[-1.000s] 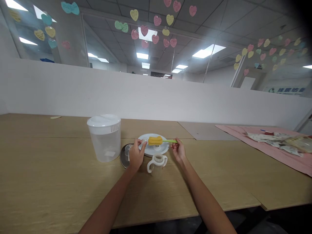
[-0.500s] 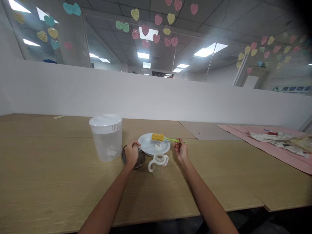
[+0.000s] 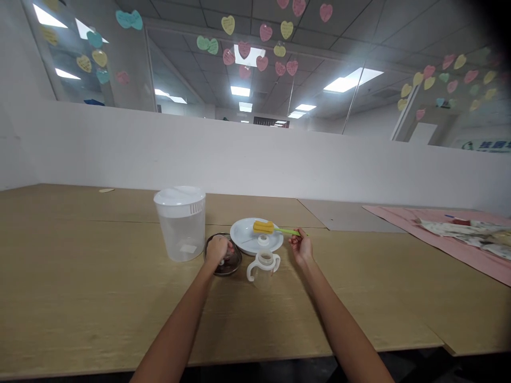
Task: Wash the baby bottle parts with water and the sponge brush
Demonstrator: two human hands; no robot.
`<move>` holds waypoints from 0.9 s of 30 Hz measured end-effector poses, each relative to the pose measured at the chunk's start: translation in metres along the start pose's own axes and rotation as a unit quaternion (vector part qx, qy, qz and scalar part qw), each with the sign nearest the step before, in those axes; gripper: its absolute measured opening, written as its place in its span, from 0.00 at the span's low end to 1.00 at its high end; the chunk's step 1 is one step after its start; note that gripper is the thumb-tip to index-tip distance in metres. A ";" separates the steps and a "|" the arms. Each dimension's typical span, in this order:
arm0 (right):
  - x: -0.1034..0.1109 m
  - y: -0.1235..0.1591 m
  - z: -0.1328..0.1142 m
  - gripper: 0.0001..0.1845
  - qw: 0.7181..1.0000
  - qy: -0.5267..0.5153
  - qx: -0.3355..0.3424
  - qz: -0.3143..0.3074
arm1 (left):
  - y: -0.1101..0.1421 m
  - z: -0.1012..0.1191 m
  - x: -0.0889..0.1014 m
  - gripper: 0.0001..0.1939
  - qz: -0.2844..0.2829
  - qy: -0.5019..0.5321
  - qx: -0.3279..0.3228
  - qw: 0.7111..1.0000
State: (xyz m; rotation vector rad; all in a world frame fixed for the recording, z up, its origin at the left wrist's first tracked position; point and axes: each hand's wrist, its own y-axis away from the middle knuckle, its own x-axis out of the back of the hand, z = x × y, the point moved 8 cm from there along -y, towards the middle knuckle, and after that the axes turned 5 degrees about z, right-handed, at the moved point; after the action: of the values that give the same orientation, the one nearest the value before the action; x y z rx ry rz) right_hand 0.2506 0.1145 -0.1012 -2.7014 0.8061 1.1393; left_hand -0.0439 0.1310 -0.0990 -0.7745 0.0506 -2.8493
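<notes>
At centre, pinches sponge brush (image 3: pixel 263 227) by its handle (image 3: pixel 285 231) in right hand (image 3: pixel 302 249), seemingly for reach; cannot tell grip of left hand (image 3: pixel 217 249) over dark tray (image 3: pixel 229 268).

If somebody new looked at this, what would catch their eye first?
Probably the yellow sponge, above the white plate, its green handle in the right hand. Next, the big lidded bucket left of the plate, then the heart-shaped notes above the white wall.
</notes>
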 end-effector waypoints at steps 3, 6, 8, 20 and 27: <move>0.000 0.001 0.000 0.06 1.000 0.004 -0.003 0.005 | 0.003 0.007 0.009 0.14 0.045 -0.121 -0.027 0.991; 0.001 0.001 -0.001 0.06 1.000 0.009 -0.001 0.012 | 0.007 0.014 0.013 0.15 0.082 -0.214 -0.050 0.972; 0.003 0.001 -0.002 0.06 1.000 0.011 0.003 0.018 | 0.010 0.018 0.011 0.15 0.085 -0.253 -0.065 0.961; 0.009 0.010 -0.031 0.15 0.970 0.089 0.214 0.079 | 0.020 0.033 0.016 0.18 0.117 -0.312 -0.104 0.937; -0.004 0.013 -0.028 0.23 0.940 0.185 0.286 0.003 | 0.032 0.049 0.016 0.17 0.129 -0.337 -0.148 0.921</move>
State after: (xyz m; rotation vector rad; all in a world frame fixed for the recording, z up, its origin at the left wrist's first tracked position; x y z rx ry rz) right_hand 0.2591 0.0970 -0.0771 -2.4163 1.0012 0.3042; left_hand -0.0271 0.0976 -0.0516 -1.6305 0.4513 -2.2124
